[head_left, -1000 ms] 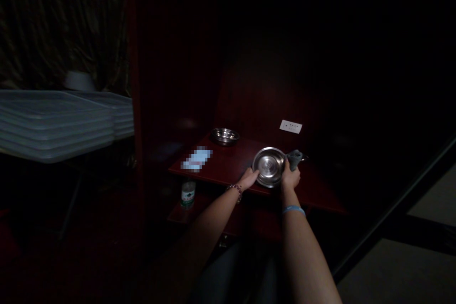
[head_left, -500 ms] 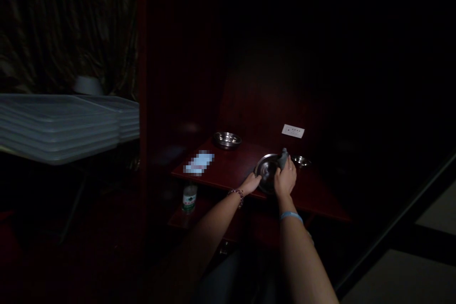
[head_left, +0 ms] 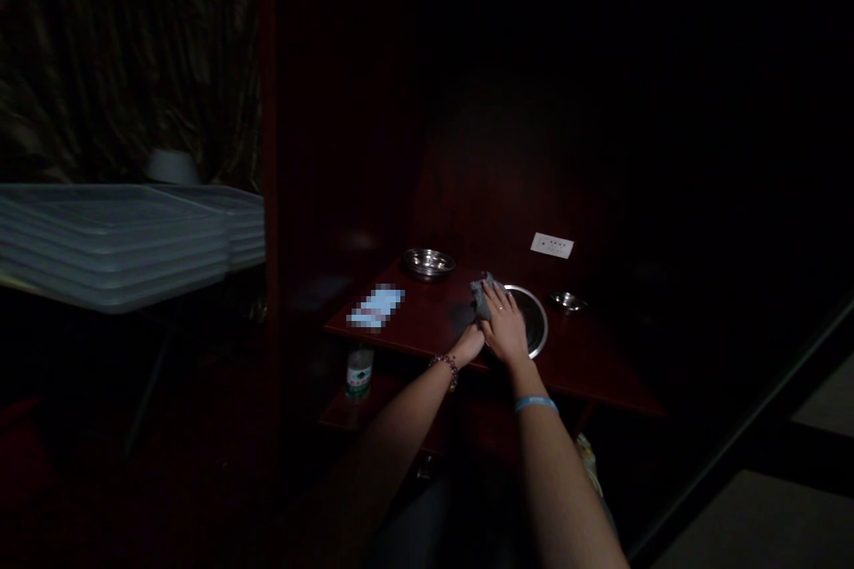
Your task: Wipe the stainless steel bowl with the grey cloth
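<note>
In the head view, wiping looks under way; how much is finished cannot be told. The left hand (head_left: 471,343) grips the bowl (head_left: 535,320) near eight o'clock; the right hand (head_left: 505,324) holds a cloth (head_left: 481,298) at its ten o'clock, over the table (head_left: 414,320). The round bowl, without a long axis, tilts its mouth toward six o'clock.

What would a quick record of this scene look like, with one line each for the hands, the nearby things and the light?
Left hand: left hand holds the near left edge of a large metal bowl, fingertips partly hidden
Right hand: right hand presses a gray cloth at the bowl's left side
On the tabletop: stacked metal dishes, a small metal bowl, a pixelated pale blue item
Below the tabletop: labeled bottle
On the wall: white socket panel
Far left: stacked plastic containers
Light: dim
</note>
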The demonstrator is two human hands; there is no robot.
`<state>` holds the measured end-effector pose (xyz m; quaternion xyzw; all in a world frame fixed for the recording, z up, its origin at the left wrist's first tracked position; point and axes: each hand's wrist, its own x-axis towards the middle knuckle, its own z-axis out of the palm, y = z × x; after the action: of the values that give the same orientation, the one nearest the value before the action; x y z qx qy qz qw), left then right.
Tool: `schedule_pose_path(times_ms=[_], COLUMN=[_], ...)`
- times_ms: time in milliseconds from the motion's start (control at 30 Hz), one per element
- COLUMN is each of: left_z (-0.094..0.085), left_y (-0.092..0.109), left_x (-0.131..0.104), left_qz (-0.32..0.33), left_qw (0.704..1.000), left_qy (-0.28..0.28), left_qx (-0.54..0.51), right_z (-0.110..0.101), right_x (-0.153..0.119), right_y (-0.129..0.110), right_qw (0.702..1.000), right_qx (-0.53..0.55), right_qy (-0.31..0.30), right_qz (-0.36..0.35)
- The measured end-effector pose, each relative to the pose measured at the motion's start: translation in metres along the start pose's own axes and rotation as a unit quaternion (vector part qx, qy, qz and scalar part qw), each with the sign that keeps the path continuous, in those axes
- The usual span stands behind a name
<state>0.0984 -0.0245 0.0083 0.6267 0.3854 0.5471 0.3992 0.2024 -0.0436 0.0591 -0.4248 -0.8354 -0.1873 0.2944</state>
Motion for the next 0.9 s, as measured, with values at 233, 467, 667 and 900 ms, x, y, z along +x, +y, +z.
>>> schedule_pose_path(times_ms=[233,467,667,900], left_z=[-0.002,-0.001,0.0,0.001], left_y=[0.001,-0.004,-0.004,-0.003], left_x=[0.0,0.002,0.005,0.007], left_qz=[-0.038,-0.083,-0.054,-0.046], left_qw=[0.999,0.996,0.994,0.991], left_qy=[-0.014,0.022,0.09,0.083], left_qx=[-0.017,-0.012,-0.039,-0.095], right_z=[-0.002,-0.008,-0.014,-0.008], right_x=[-0.004,-0.01,-0.03,-0.034], right_y=[0.003,0.009,0.036,0.05], right_qw=[0.99,0.957,0.845,0.819], right_qx=[-0.029,0.015,0.133,0.223], right_qy=[0.066,0.127,0.063,0.062], right_qz=[0.124,0.26,0.515,0.525])
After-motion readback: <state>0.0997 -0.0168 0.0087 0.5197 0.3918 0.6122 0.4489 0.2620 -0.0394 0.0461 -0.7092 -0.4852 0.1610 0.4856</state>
